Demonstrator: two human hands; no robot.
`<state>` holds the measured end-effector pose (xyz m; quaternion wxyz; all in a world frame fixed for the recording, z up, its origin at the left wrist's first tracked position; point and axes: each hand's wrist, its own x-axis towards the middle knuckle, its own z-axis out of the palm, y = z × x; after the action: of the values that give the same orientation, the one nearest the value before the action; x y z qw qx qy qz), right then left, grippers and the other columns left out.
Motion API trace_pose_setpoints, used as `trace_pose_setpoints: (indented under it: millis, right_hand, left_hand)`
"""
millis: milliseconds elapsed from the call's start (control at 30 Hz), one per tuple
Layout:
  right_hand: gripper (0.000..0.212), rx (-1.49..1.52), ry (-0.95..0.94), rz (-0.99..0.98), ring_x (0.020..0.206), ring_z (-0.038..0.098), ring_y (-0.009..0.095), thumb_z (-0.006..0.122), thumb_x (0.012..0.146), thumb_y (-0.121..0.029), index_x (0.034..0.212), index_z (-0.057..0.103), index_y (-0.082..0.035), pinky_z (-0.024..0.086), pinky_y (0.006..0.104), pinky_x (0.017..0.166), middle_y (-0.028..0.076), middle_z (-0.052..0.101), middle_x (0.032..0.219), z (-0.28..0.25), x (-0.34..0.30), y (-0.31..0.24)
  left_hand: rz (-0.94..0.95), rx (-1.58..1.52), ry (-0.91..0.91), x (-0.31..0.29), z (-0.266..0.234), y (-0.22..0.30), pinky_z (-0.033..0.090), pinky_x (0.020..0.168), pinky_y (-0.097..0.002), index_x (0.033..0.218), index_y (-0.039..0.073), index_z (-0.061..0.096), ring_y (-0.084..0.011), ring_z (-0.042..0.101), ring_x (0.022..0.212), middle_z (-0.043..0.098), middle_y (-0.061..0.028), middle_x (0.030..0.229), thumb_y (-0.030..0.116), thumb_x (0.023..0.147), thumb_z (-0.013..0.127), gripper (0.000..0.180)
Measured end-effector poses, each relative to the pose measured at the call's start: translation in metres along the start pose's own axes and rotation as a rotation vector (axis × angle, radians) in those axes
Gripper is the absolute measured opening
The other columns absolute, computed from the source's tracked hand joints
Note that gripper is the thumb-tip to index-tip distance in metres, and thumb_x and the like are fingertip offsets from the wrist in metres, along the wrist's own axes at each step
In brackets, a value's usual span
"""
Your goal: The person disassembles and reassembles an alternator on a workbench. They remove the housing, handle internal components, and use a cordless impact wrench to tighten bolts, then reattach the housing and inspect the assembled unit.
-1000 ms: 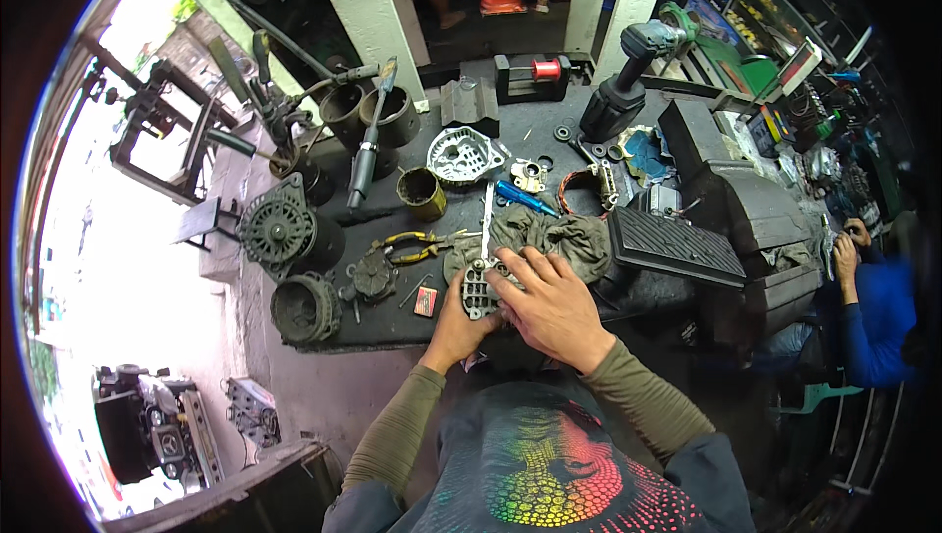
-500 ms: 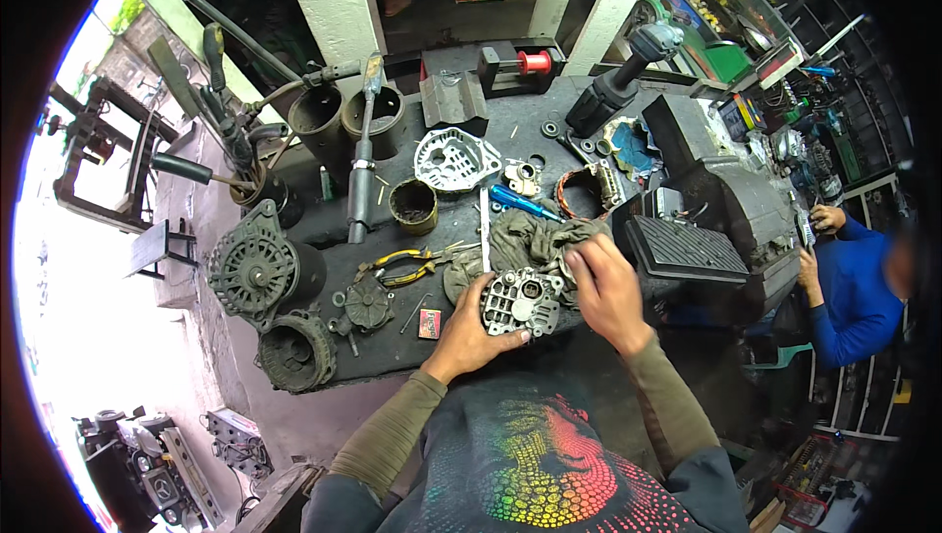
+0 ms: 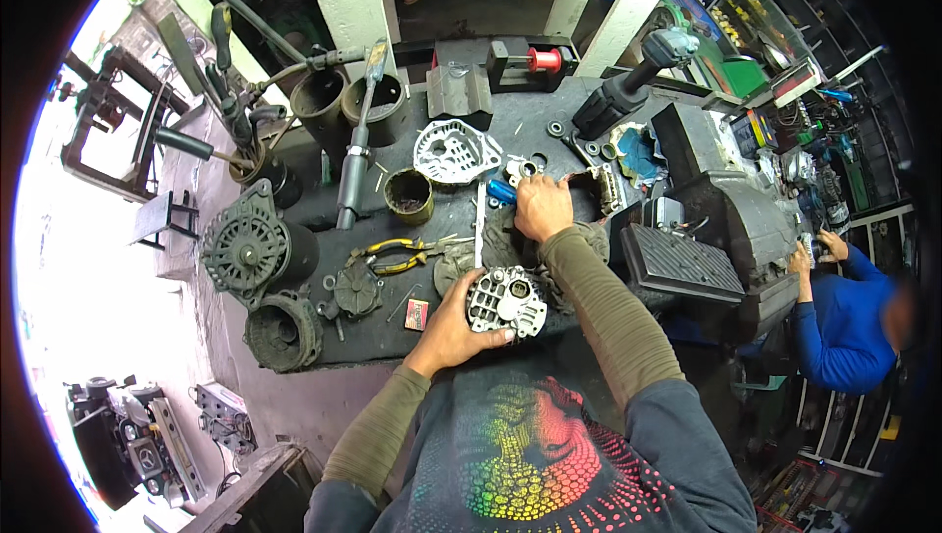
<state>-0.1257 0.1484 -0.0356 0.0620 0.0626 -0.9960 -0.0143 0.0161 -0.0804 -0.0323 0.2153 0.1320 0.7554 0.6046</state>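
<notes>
My left hand point(image 3: 453, 329) grips a silver, round cast-metal alternator end housing point(image 3: 508, 302) at the bench's front edge, its grid of openings and a round socket facing up. My right hand point(image 3: 545, 207) is stretched forward over the middle of the bench, fingers curled down; what they close on is hidden beneath the hand. Just left of it shows the blue handle of a screwdriver point(image 3: 501, 191), the rest of it covered. A small metal part point(image 3: 530, 165) lies beyond the fingertips. Under the right wrist is a crumpled grey-green rag point(image 3: 505, 243).
Yellow-handled pliers point(image 3: 397, 256), a red matchbox point(image 3: 416, 314) and an open-topped can point(image 3: 408, 196) lie leftward. A large alternator point(image 3: 245, 250) stands at the left edge. An impact wrench point(image 3: 633, 86) stands at back right. A person in blue point(image 3: 852, 327) works at far right.
My right hand has moved forward and left from beside the housing to over the screwdriver area. My left hand still holds the housing. The whole view has shifted slightly.
</notes>
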Motion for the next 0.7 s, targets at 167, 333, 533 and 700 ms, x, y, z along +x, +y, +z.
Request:
trace_pose_setpoints:
  millis: [167, 333, 533, 700]
  right_hand:
    - [0.028, 0.266, -0.092, 0.078, 0.097, 0.073, 0.039, 0.061, 0.090, -0.012, 0.115, 0.061, 0.001, 0.058, 0.0536, 0.089, 0.021, 0.072, 0.101, -0.039, -0.003, -0.013]
    - [0.024, 0.880, 0.085, 0.126, 0.079, 0.075, 0.031, 0.062, 0.097, -0.004, 0.121, 0.062, -0.009, 0.057, 0.0451, 0.070, 0.019, 0.072, 0.096, -0.085, -0.033, -0.015]
    - [0.047, 1.783, 0.093, 0.207, 0.116, 0.070, 0.028, 0.046, 0.098, 0.006, 0.144, 0.056, 0.006, 0.058, 0.0422, 0.106, 0.019, 0.069, 0.123, -0.142, -0.035, 0.017]
    - [0.069, 2.061, 0.232, -0.100, 0.118, 0.070, 0.031, 0.062, 0.093, 0.009, 0.157, 0.035, 0.008, 0.055, 0.0440, 0.110, 0.018, 0.064, 0.123, -0.185, -0.053, 0.015]
  left_hand:
    - [-0.017, 0.028, 0.027, -0.002, 0.002, -0.001, 0.044, 0.117, -0.0447, 0.156, 0.000, 0.038, -0.0381, 0.054, 0.138, 0.052, -0.0266, 0.148, 0.041, 0.067, 0.099, 0.115]
    - [-0.010, 0.050, 0.023, -0.002, 0.002, 0.000, 0.044, 0.117, -0.0456, 0.157, 0.002, 0.038, -0.0393, 0.054, 0.139, 0.051, -0.0274, 0.149, 0.042, 0.068, 0.099, 0.116]
    - [-0.037, 0.041, 0.008, -0.001, 0.001, 0.000, 0.044, 0.117, -0.0454, 0.158, 0.003, 0.037, -0.0394, 0.054, 0.138, 0.051, -0.0276, 0.148, 0.042, 0.067, 0.100, 0.117]
    - [-0.045, 0.012, -0.045, -0.001, -0.003, 0.004, 0.040, 0.121, -0.0451, 0.159, 0.000, 0.035, -0.0390, 0.049, 0.143, 0.049, -0.0279, 0.151, 0.043, 0.066, 0.100, 0.122]
